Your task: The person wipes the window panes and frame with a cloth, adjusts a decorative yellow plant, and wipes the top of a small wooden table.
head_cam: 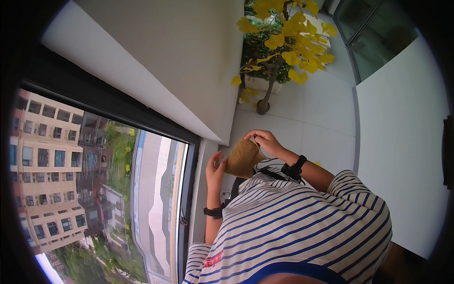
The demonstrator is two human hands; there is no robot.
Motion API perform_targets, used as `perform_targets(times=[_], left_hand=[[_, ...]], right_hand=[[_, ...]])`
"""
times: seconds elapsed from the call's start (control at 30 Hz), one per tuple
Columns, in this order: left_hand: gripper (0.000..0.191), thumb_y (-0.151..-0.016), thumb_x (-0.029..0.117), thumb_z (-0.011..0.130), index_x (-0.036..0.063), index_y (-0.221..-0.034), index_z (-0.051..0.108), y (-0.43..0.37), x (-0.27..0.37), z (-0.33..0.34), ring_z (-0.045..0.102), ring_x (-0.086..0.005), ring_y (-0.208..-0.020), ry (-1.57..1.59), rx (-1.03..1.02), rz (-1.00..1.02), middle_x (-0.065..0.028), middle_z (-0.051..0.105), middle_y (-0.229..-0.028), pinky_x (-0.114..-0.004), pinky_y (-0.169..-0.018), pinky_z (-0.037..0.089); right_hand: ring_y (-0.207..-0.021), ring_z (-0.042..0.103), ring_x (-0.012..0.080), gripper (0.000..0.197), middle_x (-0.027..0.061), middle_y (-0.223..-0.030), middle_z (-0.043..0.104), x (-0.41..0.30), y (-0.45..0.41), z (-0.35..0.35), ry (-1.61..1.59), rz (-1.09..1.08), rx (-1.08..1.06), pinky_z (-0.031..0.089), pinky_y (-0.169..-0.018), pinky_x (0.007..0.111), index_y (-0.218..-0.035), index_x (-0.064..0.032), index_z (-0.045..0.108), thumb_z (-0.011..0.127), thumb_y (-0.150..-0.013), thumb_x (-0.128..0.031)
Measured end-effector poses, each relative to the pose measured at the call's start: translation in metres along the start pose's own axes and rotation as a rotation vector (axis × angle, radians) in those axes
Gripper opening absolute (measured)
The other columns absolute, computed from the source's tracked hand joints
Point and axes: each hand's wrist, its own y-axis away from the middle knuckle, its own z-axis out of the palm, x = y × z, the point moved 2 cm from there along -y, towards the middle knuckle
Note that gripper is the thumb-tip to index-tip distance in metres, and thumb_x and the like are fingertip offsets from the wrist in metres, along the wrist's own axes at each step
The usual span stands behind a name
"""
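Note:
A brown, rough-textured cloth-like piece with a pale inner side is in front of my body. My right hand pinches its upper right edge between thumb and fingers. Beside its left edge is my left hand, fingers apart, with the thumb at or against the edge. No part of the piece shows between the left thumb and fingers. Black bands circle both wrists; the right one carries a small dark device. A dark strap and cord hang at my waist, partly hidden by the striped shirt.
A potted tree with yellow fan-shaped leaves stands ahead on the grey tiled floor. Behind it is a white planter of leafy plants. A dark-framed window runs along my left, with scissors by its frame. A white panel is right.

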Motion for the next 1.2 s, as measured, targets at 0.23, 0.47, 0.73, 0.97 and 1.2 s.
perform_targets(times=[0.23,0.47,0.73,0.97,1.2], left_hand=[[0.047,-0.088,0.023,0.062,0.0021,-0.128,0.046,-0.056,0.006,0.042,0.059,-0.0166,-0.096,-0.159,-0.569,-0.060,-0.0090,0.058,-0.111,-0.026,-0.080,0.047],[0.060,-0.079,0.043,0.067,-0.0032,-0.115,0.055,-0.089,0.018,0.062,0.065,-0.0215,-0.079,-0.536,-0.672,-0.063,-0.0158,0.066,-0.085,-0.031,-0.068,0.049],[0.041,-0.084,0.038,0.062,-0.0005,-0.100,0.062,-0.109,0.025,0.057,0.064,-0.0324,-0.069,-0.568,-0.407,0.128,-0.0194,0.064,-0.073,-0.037,-0.063,0.048],[0.045,-0.080,0.034,0.068,-0.0012,-0.107,0.061,-0.126,0.036,0.074,0.066,-0.0270,-0.074,-0.602,-0.346,0.214,-0.0182,0.066,-0.084,-0.033,-0.068,0.051],[0.043,-0.083,0.025,0.067,0.0002,-0.117,0.057,-0.153,0.031,0.105,0.062,-0.0165,-0.090,-0.366,-0.467,0.044,-0.0112,0.064,-0.101,-0.027,-0.076,0.049]], right_hand=[[-0.102,0.057,0.0164,0.031,0.0088,-0.104,0.063,0.015,-0.021,-0.018,0.024,0.033,0.147,0.041,-0.094,0.029,-0.100,0.0019,0.061,0.033,-0.085,0.003],[-0.096,0.055,0.0142,0.029,0.0064,-0.098,0.062,0.011,-0.059,-0.010,0.001,0.064,0.067,0.041,-0.090,0.027,-0.096,-0.0003,0.061,0.034,-0.087,0.000],[-0.091,0.054,0.0129,0.028,0.0059,-0.097,0.063,0.021,-0.081,-0.031,-0.266,0.078,0.259,0.042,-0.086,0.026,-0.095,0.0013,0.062,0.036,-0.085,-0.003],[-0.090,0.056,0.0137,0.027,0.0068,-0.099,0.062,0.022,-0.077,-0.056,-0.534,0.146,0.300,0.044,-0.086,0.026,-0.097,0.0005,0.063,0.040,-0.089,-0.010],[-0.088,0.055,0.0103,0.023,0.0016,-0.092,0.060,0.045,-0.078,-0.099,-0.303,0.192,0.517,0.043,-0.078,0.024,-0.103,-0.0040,0.061,0.051,-0.091,-0.019]])
